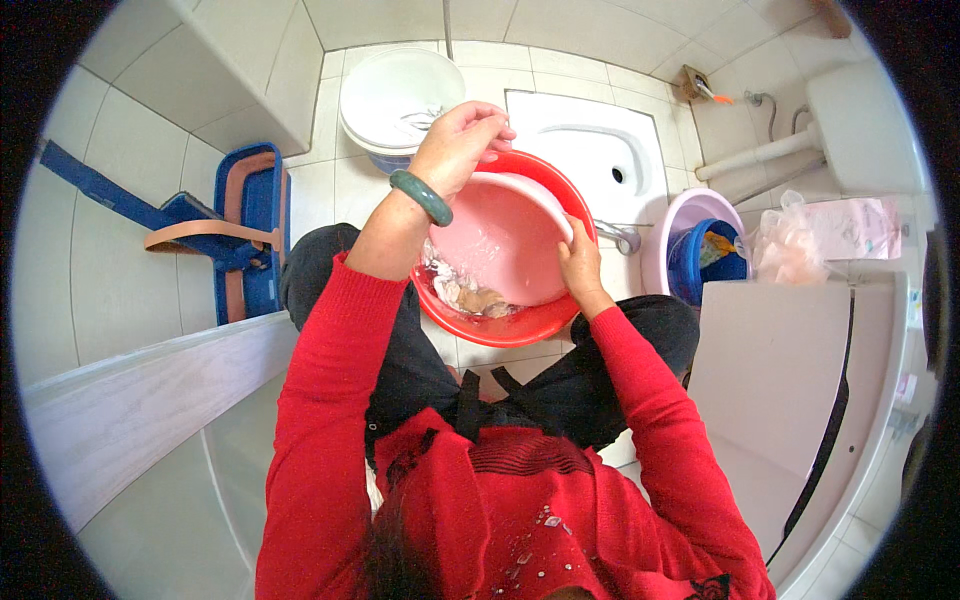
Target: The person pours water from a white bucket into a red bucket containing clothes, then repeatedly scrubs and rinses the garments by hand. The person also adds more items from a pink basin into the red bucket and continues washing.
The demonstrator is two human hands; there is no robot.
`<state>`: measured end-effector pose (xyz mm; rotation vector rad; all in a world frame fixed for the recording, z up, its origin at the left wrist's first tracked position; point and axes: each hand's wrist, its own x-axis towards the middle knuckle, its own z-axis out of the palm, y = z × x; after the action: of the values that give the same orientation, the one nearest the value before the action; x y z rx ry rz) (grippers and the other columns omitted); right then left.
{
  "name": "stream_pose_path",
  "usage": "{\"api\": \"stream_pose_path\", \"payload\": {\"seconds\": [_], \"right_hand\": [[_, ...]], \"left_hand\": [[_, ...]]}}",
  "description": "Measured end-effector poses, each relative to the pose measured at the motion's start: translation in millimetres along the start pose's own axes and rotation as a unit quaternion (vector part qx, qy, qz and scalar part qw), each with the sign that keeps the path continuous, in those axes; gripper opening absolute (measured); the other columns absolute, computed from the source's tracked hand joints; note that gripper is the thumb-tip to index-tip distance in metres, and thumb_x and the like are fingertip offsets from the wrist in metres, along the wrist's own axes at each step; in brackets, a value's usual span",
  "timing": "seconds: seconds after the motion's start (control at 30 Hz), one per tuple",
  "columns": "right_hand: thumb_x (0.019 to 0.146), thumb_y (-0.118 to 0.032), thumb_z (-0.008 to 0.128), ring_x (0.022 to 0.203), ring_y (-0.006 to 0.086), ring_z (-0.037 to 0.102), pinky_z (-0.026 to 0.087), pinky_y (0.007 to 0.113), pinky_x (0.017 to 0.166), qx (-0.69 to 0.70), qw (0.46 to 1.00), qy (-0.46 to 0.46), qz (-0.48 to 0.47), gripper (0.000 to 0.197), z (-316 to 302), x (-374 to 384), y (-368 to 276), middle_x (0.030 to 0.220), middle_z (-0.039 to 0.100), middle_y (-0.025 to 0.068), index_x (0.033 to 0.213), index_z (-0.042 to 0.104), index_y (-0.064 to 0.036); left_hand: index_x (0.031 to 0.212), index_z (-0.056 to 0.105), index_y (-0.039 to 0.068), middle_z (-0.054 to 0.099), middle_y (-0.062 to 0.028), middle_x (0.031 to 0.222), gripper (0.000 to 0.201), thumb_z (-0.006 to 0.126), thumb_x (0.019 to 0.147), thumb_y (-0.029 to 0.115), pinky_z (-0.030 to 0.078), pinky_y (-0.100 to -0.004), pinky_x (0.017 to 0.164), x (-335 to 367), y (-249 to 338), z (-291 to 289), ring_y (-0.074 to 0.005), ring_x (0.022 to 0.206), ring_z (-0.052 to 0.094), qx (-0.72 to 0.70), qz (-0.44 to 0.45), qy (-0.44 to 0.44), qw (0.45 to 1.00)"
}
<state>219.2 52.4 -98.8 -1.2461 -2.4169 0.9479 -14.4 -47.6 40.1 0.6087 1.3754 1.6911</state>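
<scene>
A pink basin is tilted inside a larger red basin on the floor between my knees. Wet, crumpled cloth in whitish and brown tones lies in water at the red basin's near left. My right hand grips the pink basin's right rim, thumb at the edge. Above the far left rim is my left hand, fingers loosely bent and apart, with nothing visible in them. A green bangle circles my left wrist.
Behind my left hand stands a white bucket. A squat toilet is set in the floor at the far right. Further right, a pinkish-purple basin holds a blue bucket. A blue-and-orange folded item leans at the left wall.
</scene>
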Motion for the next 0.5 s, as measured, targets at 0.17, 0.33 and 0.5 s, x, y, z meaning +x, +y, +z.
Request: {"api": "stream_pose_path", "payload": {"seconds": [0.17, 0.33, 0.5], "right_hand": [[0.075, -0.003, 0.055, 0.081, 0.0336, 0.061, 0.047, 0.038, 0.076, 0.012, 0.999, 0.01, -0.038, 0.046, -18, 10, -9, 0.096, 0.061, 0.0203, 0.12, 0.05, -0.0101], [0.076, -0.003, 0.052, 0.083, 0.0265, 0.062, 0.048, 0.035, 0.077, 0.048, 0.999, 0.01, -0.018, 0.043, -44, 21, -4, 0.097, 0.061, 0.0194, 0.119, 0.051, -0.0047], [0.078, 0.003, 0.047, 0.09, 0.0209, 0.06, 0.048, 0.031, 0.079, 0.359, 0.929, 0.003, 0.09, 0.036, -79, 37, 15, 0.102, 0.06, 0.012, 0.114, 0.051, 0.002]], "left_hand": [[0.103, 0.056, 0.001, 0.062, -0.0099, 0.092, 0.025, 0.052, 0.09, 0.022, 0.048, -0.0239, 0.07, -1, -1, -10, -0.0143, 0.082, 0.06, -0.013, 0.003, 0.022, 1.0], [0.103, 0.055, 0.0, 0.062, -0.0092, 0.091, 0.025, 0.052, 0.09, 0.022, 0.047, -0.0243, 0.071, -3, 2, -16, -0.0144, 0.082, 0.059, 0.001, 0.007, 0.027, 1.0], [0.106, 0.054, 0.002, 0.061, -0.0078, 0.092, 0.024, 0.051, 0.091, 0.02, 0.046, -0.0245, 0.073, -7, 8, -16, -0.0139, 0.084, 0.059, 0.019, 0.003, 0.04, 0.999]]}}
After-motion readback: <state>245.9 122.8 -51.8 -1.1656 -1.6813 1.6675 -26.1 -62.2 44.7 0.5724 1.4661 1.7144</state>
